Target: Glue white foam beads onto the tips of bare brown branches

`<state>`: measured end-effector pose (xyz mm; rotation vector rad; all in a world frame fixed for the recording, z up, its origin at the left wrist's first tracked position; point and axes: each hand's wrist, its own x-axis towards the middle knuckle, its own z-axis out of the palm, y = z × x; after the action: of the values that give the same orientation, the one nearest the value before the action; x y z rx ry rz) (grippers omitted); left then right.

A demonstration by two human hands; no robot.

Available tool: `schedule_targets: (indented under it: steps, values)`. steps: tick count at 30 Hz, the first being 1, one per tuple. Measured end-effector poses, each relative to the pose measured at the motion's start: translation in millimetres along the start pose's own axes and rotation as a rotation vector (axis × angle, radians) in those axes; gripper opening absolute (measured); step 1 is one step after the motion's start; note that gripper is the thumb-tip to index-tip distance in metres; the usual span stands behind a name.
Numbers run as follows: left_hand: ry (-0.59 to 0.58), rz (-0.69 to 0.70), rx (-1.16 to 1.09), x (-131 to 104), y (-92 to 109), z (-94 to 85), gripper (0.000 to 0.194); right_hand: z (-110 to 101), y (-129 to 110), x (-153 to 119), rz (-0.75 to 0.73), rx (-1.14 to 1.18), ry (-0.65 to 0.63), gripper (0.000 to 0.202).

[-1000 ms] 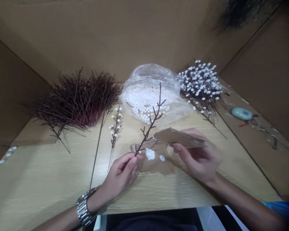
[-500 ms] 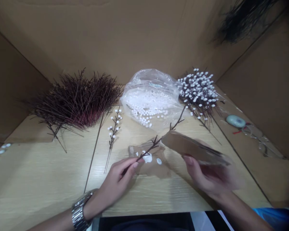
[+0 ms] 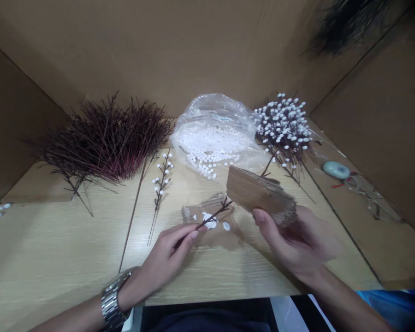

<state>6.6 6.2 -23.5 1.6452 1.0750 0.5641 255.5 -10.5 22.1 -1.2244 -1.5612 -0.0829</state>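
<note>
My left hand point(image 3: 174, 249) pinches a brown twig point(image 3: 212, 217) above the white blobs point(image 3: 209, 220). My right hand point(image 3: 290, 240) grips a cardboard piece point(image 3: 257, 191), which hides part of the twig.

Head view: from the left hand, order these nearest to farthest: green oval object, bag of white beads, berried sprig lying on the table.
From the left hand:
1. Berried sprig, just beyond the hand and slightly to its left.
2. Bag of white beads, farther back, near the middle.
3. Green oval object, far over on the right.
</note>
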Motion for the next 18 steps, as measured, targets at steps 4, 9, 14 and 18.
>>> schedule_targets:
  steps: [4,9,14,18]
  values:
    - [-0.014,-0.021,0.001,0.8,-2.8,-0.3,0.035,-0.1,-1.6,1.3,-0.004,-0.013,-0.003,0.019]
    - [-0.018,-0.032,0.011,0.1,-2.6,-0.9,0.035,-0.3,-3.7,5.6,-0.007,0.016,0.006,0.016]
    - [-0.022,-0.041,-0.011,-0.5,-2.0,-0.3,0.034,0.5,-4.9,5.6,-0.018,-0.002,0.01,0.018]
    - [-0.021,-0.038,-0.003,-0.7,-3.1,-0.1,0.034,0.9,-4.4,5.3,-0.032,-0.002,-0.018,0.021]
